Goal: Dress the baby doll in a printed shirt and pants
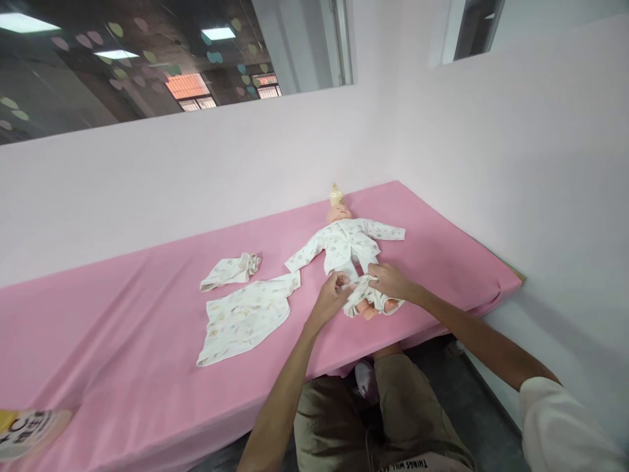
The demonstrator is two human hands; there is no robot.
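A baby doll [340, 211] lies on its back on the pink table cover [122, 314], head toward the wall. It wears a white printed top [346, 244]. White printed trousers [361, 298] sit around its legs, the bare feet poking out. My left hand [330, 298] pinches the trousers' waistband at the doll's left hip side. My right hand [390, 280] grips the waistband on the other side. Both hands are closed on the cloth.
A flat white printed garment [246, 318] lies left of the doll, with a smaller folded white piece [230, 270] behind it. A yellow-and-white packet [27, 431] rests at the near left edge. A pink wall rises behind; the table's right corner [511, 278] is close.
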